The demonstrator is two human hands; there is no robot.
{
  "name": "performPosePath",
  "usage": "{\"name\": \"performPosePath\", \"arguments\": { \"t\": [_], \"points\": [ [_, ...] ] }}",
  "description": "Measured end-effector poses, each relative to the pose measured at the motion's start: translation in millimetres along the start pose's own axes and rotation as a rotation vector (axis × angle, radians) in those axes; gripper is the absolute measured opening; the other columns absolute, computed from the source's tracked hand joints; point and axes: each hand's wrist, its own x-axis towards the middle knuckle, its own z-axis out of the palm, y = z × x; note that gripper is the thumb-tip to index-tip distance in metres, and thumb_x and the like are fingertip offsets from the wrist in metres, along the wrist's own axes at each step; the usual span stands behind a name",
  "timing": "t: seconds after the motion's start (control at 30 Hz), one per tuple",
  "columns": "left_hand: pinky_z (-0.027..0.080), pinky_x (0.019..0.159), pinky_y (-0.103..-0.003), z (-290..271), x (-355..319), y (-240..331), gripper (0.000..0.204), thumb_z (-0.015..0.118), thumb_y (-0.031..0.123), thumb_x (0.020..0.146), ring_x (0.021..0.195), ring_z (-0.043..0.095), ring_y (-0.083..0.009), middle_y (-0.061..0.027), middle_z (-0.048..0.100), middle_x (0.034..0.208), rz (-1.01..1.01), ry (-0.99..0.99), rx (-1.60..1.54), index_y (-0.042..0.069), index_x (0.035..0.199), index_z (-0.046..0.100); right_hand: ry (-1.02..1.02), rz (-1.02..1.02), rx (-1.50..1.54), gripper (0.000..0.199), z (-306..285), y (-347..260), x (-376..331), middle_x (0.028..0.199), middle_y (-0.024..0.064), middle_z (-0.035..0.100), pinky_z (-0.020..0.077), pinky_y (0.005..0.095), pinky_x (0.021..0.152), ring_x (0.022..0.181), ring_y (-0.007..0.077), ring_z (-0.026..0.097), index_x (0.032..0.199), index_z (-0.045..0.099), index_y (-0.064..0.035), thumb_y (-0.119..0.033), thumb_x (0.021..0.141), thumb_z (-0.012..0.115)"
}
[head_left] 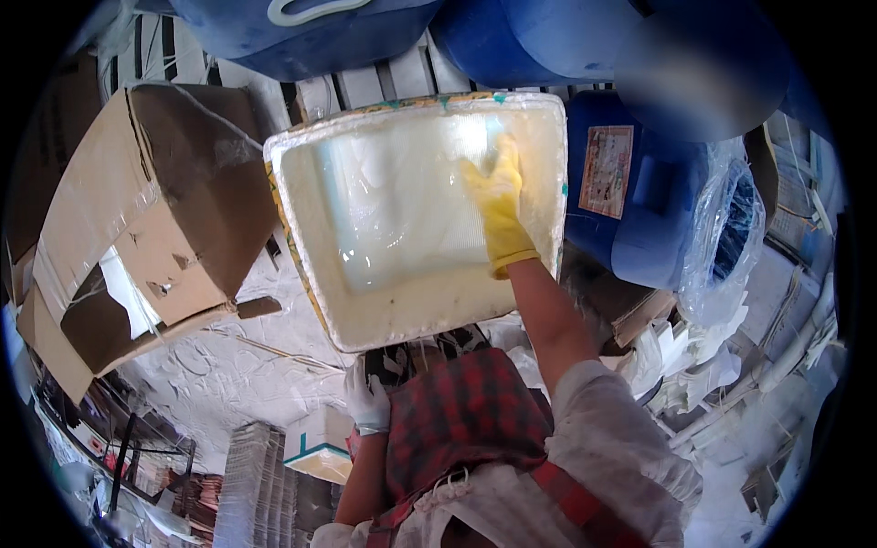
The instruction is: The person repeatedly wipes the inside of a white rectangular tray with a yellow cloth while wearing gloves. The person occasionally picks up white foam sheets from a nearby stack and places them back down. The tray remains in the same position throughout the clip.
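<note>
Right hand (498,205) is in a yellow rubber glove, forearm bare, white sleeve pushed up above the elbow. It's inside the big white rectangular foam box (365,310), fingers stretched out flat against the far inner wall. Nothing is pinched between them that I can see. A clear plastic film liner (402,196) lies over the inside of the box where the glove rests.

Left hand (367,402) is in a white fabric glove, fingers curled, just below the box's near lower edge. Can't tell if it grips anything or touches the box, since that edge hides the contact. The hands are well apart, one in the box and one under it.

The foam box sits centre frame, tipped with its open mouth toward the camera. Its outer rim is yellowish with teal marks at the top corner.

Around it:
- Torn brown cardboard carton with clear tape (137,228), left of the box, flaps open.
- Blue plastic drums (594,36) across the top, another with a paper label (630,183) right of the box.
- Clear plastic bag (731,219) around something blue, far right.
- Small white foam box with a teal edge (320,452), below the left hand.
- Stack of grey ribbed sheets (251,484), bottom left.
- White scrap-littered floor (237,365) underneath.
- Red plaid cloth (457,411) between the forearms.
</note>
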Motion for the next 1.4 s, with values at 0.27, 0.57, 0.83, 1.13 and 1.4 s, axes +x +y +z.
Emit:
{"name": "performPosePath", "arguments": {
  "t": [0.27, 0.57, 0.83, 1.13, 1.4],
  "points": [
    [0.041, 0.089, -0.044, -5.6, 8.9, -9.6, 0.044, 0.055, 0.007, 0.078, 0.104, 0.052, -0.0363, -0.0183, 0.056, 0.112, -0.005, 0.027, -0.001, 0.001, 0.121, 0.049, -0.312, 0.474, 0.039, 0.056, 54.4, 68.2, 40.4, 0.106, 0.0176, 0.058, 0.043, 0.0372, 0.087, 0.095, 0.0315, 0.057, 0.109, 0.054, 0.0016, -0.033, 0.069, 0.074],
    [0.041, 0.09, -0.043, -9.6, 2.8, -13.6, 0.045, 0.055, 0.007, 0.079, 0.105, 0.051, -0.0351, -0.016, 0.056, 0.115, -0.072, 0.004, -0.013, 0.002, 0.123, 0.048, 0.172, -0.169, -0.53, 0.036, 96.0, -36.0, -1.0, 0.104, 0.0165, 0.056, 0.0345, 0.048, 0.095, 0.102, 0.0362, 0.05, 0.106, 0.056, -0.0054, -0.032, 0.082, 0.052],
    [0.041, 0.09, -0.043, -6.5, 2.9, -13.2, 0.045, 0.054, 0.008, 0.079, 0.105, 0.051, -0.035, -0.0164, 0.055, 0.116, -0.039, 0.008, -0.001, 0.002, 0.123, 0.048, -0.418, -0.565, -0.269, 0.048, 98.1, -106.3, -41.4, 0.126, 0.0121, 0.048, 0.025, 0.0487, 0.105, 0.119, 0.0347, 0.04, 0.12, 0.052, -0.0091, -0.035, 0.08, 0.052],
    [0.041, 0.089, -0.045, 3.4, 3.3, -12.0, 0.044, 0.053, 0.009, 0.081, 0.103, 0.051, -0.0372, -0.018, 0.055, 0.116, 0.01, -0.001, -0.017, 0.001, 0.123, 0.047, -0.529, -0.487, -0.443, 0.05, -16.5, -9.2, -41.0, 0.13, 0.0151, 0.043, 0.0307, 0.0434, 0.102, 0.123, 0.0312, 0.038, 0.123, 0.049, -0.0119, -0.028, 0.076, 0.059],
    [0.04, 0.092, -0.044, 4.0, 2.0, -10.0, 0.042, 0.053, 0.009, 0.081, 0.106, 0.05, -0.0357, -0.0175, 0.055, 0.116, -0.042, -0.019, -0.044, 0.001, 0.122, 0.048, -0.481, 0.02, -0.512, 0.042, -29.7, 28.7, -61.6, 0.114, 0.0133, 0.056, 0.0417, 0.0383, 0.089, 0.108, 0.0264, 0.052, 0.11, 0.058, -0.0123, -0.024, 0.07, 0.064]
  ]
}}
